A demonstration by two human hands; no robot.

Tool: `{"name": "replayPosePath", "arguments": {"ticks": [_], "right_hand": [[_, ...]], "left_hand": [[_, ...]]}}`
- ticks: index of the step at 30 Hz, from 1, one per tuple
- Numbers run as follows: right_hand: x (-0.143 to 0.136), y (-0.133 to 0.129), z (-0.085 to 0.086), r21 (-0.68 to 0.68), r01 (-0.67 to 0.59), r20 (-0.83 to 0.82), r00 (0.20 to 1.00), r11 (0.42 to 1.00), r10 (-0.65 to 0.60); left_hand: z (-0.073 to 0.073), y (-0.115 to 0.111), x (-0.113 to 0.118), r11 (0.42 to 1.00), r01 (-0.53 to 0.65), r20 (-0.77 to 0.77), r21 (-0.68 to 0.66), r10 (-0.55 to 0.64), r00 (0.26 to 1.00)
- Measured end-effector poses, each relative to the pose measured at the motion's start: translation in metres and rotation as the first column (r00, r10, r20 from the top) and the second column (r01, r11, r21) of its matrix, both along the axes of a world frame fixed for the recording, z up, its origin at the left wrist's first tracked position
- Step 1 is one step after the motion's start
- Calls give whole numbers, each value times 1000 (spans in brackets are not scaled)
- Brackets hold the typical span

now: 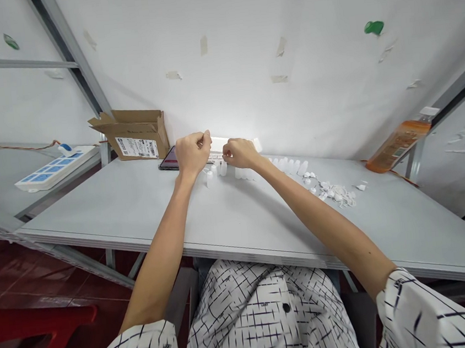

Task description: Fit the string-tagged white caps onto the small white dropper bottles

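Both my hands are raised over the back part of the grey table (238, 226). My left hand (192, 153) is closed in a pinch, thumb and fingertips pressed together; anything between them is too small to make out. To its right, my right hand (242, 152) has its fingers curled in a pinch too, with its contents hidden. Small white bottles (210, 179) stand just below and between the hands. More white bottles (290, 165) form a row behind my right forearm. Past that row lies a loose pile of small white caps and rings (338, 193).
An opened cardboard box (139, 134) stands at the back left, beside a dark-screened phone or tablet (168, 159). A long white object (256, 145) lies behind my hands. An orange liquid bottle (399, 142) leans at the right. A power strip (55, 169) rests on the left table.
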State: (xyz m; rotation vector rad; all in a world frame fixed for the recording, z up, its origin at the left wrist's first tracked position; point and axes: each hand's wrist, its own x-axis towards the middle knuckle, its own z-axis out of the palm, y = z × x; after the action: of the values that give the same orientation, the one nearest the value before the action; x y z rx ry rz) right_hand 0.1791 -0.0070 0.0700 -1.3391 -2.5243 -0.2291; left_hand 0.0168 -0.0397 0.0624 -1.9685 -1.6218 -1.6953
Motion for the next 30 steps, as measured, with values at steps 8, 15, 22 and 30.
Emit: {"name": "replayPosePath", "arguments": {"ticks": [8,15,22,30], "right_hand": [[-1,-1,2,-46,12,-68,998,999,-15],[18,1,14,-63,41,-196,979,997,-52],[82,-25,15,-46,102,-263,959,994,-111],[109,-44,-17,-150,139,-189,968,979,-167]], "left_hand": [[1,-2,1,1000,2,8,-8,-2,1000],[0,-2,2,1000,12,4,8,-12,1000],[-12,-23,41,976,182,-152,117,-163,975],[-49,-39,91,880,439,-431,-180,-472,769]]}}
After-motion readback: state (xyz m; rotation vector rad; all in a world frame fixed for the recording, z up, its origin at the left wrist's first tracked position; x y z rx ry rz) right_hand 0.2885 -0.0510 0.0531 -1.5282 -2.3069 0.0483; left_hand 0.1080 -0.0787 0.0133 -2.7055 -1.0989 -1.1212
